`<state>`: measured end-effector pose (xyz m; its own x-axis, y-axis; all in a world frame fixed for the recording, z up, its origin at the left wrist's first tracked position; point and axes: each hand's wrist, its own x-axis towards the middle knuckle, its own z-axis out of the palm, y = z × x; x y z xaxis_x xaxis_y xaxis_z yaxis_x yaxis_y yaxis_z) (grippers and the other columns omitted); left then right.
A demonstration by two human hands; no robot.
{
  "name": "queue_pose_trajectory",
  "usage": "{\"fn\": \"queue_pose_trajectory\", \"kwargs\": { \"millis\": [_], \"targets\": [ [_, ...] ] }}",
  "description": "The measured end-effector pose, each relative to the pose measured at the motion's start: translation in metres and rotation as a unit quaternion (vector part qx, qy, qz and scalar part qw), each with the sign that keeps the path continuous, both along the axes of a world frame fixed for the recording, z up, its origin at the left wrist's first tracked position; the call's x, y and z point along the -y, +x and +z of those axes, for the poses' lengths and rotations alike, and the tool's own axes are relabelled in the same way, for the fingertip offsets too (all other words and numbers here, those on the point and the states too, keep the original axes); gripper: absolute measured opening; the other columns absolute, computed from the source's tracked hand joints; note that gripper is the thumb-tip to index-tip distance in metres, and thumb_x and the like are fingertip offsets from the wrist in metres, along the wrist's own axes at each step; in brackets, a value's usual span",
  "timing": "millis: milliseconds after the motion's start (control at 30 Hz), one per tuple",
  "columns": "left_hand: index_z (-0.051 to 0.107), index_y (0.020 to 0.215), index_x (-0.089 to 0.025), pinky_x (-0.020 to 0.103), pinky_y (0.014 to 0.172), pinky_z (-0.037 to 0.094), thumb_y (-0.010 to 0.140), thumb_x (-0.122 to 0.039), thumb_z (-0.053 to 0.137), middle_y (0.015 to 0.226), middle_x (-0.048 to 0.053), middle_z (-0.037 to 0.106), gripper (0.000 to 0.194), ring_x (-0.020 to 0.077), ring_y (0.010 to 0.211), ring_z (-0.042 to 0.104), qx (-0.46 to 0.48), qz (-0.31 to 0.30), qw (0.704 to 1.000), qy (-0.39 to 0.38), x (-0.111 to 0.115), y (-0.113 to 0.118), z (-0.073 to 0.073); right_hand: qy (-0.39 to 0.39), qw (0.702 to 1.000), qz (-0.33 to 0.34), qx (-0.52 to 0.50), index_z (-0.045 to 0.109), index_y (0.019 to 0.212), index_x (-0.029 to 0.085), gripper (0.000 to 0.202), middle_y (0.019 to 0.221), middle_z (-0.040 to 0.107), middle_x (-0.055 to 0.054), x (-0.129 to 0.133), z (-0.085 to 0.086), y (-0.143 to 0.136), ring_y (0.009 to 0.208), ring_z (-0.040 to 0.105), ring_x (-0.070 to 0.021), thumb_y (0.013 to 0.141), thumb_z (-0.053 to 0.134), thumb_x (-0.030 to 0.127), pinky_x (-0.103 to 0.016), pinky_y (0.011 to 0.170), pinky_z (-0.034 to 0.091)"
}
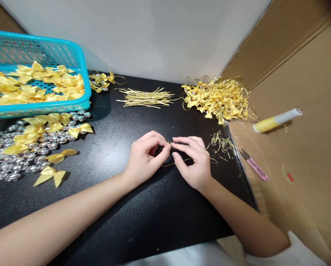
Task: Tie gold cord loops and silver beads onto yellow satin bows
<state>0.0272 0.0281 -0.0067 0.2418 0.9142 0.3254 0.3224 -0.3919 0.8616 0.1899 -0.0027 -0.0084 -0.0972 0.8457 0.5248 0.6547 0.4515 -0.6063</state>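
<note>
Holds gold cord (169, 165) pinched in left hand (147, 157) above black tabletop (154, 218); brings right hand (195, 160) fingertips alongside, thumb spread; cannot tell if gripping. Curves below fingers, long axis roughly left-right, tail pointing right. Contains, inside blue basket (43, 106), yellow bows (71, 85).

No legible text, label, brand, number or sign in view. Surfaces checked: pink-handled thread snips (254, 165), no mark readable; white-and-yellow tube (277, 120), colour bands, no lettering made out; turquoise plastic basket (82, 66), perforated pattern, no label readable; brown cardboard (312, 147) at right, no print readable. Small red scrap (290, 177) against the cardboard (too small to tell whether it carries lettering).
</note>
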Motion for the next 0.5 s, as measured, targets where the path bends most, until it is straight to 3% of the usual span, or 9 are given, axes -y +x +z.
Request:
{"fn": "queue_pose_trajectory", "kwargs": {
  "millis": [167, 267, 400, 500],
  "targets": [
    [0.066, 0.071, -0.017, 0.023, 0.052, 0.036, 0.084, -0.021, 0.064, 0.075, 0.002, 0.063, 0.014, 0.0094, 0.058, 0.047, 0.009, 0.005, 1.0, -0.002, -0.0005, -0.0004, 0.0008, -0.008, 1.0, 0.01, 0.006, 0.073, 0.106, 0.023, 0.024, 0.11, 0.074, -0.004, 0.0002, -0.0031, -0.0005, 0.1, 0.06, -0.0222, 0.09, 0.056, 0.019, -0.044, 0.091, 0.049],
    [0.067, 0.069, -0.016, 0.024, 0.057, 0.04, 0.083, -0.023, 0.065, 0.075, 0.003, 0.063, 0.015, 0.0112, 0.064, 0.053, 0.075, -0.038, 0.994, -0.07, -0.0039, -0.0008, 0.0006, 0.013, 1.0, 0.013, -0.007, 0.073, 0.107, 0.023, 0.024, 0.107, 0.075, -0.005, 0.0002, -0.004, -0.0004, 0.097, 0.061, -0.0208, 0.091, 0.056, 0.018, -0.043, 0.088, 0.05],
    [0.065, 0.066, -0.016, 0.023, 0.057, 0.042, 0.08, -0.024, 0.065, 0.072, 0.001, 0.06, 0.016, 0.01, 0.061, 0.051, 0.186, -0.129, 0.953, -0.203, -0.0081, -0.0014, -0.0011, 0.044, 0.998, 0.016, -0.032, 0.075, 0.1, 0.023, 0.022, 0.096, 0.076, -0.004, 0.0005, -0.0014, 0.0002, 0.089, 0.064, -0.0191, 0.09, 0.057, 0.017, -0.041, 0.082, 0.051],
    [0.064, 0.065, -0.016, 0.021, 0.05, 0.038, 0.078, -0.026, 0.068, 0.071, 0.0, 0.057, 0.017, 0.0078, 0.055, 0.045, 0.215, -0.182, 0.916, -0.285, -0.0092, -0.0021, -0.0019, 0.053, 0.997, 0.012, -0.046, 0.077, 0.093, 0.024, 0.02, 0.089, 0.075, -0.004, 0.0005, 0.0013, 0.0008, 0.083, 0.065, -0.0181, 0.089, 0.058, 0.017, -0.039, 0.078, 0.052]
  ]
}}
